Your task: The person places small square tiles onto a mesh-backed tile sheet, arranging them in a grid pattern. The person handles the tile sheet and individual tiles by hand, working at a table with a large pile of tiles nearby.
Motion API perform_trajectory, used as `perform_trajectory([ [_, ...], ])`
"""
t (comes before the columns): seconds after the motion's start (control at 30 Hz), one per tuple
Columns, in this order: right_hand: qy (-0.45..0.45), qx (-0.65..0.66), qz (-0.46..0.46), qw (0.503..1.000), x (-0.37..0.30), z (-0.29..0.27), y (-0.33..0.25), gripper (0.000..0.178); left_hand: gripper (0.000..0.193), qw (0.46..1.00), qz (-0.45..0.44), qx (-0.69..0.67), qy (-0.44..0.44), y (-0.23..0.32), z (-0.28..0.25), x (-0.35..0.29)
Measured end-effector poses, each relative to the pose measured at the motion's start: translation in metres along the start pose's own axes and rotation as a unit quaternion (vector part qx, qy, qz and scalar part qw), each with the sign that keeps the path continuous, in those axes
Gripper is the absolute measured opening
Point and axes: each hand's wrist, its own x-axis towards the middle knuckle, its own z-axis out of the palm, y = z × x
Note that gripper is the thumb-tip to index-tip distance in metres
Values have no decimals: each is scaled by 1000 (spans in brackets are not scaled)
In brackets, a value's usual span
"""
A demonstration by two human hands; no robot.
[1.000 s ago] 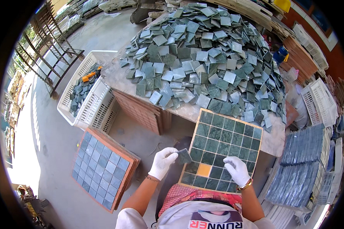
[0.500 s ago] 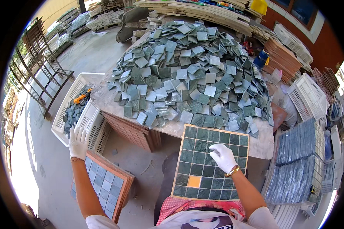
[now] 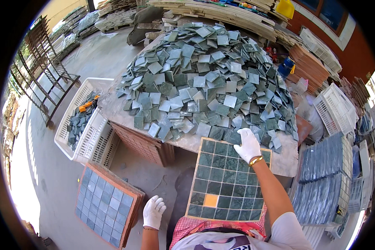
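A wooden-edged grid board (image 3: 208,178) of dark green square stone tiles leans on my lap against the table. One cell, a yellow-orange square (image 3: 211,200), stands out in its lower left part. My right hand (image 3: 249,146), in a white glove, is over the board's far edge, beside the heap of loose tiles (image 3: 204,89); its thumb stands apart from bent fingers, and I see no tile in it. My gloved left hand (image 3: 154,211) hangs left of the board with loosely bent fingers and nothing visible in it. Left of it lies a stacked board of grey-blue tiles (image 3: 102,204).
A white crate (image 3: 84,156) with tile pieces and an orange-handled tool (image 3: 87,104) stands left of the table (image 3: 285,160). Stacked tile sheets (image 3: 321,179) and white crates (image 3: 334,109) are at the right. A metal rack trolley (image 3: 46,75) stands at the far left.
My left hand has moved right, from over the stacked board and crate to beside my lap. My right hand has gone from mid-board up to its far edge by the heap.
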Motion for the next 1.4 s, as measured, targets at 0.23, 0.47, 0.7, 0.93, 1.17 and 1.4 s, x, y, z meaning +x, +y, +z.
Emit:
perform_trajectory([
  [0.23,-177,169,-33,969,-144,-3,-63,54,31,992,61,109,-12,4,29,6],
  [0.47,-224,196,-37,954,-188,12,-87,53,30,975,78,197,-62,-11,76,-9],
  [0.7,-233,339,-3,911,-179,5,-53,39,30,649,418,595,-223,-41,104,-47],
  [0.93,-43,319,78,944,-171,-9,-22,33,70,363,427,700,-443,-74,145,-23],
  [1.17,81,85,98,988,-175,-11,17,47,69,367,471,780,-187,-53,184,28],
  [1.4,-46,-43,-32,997,-184,20,-20,78,71,480,402,752,-206,-46,149,38],
])
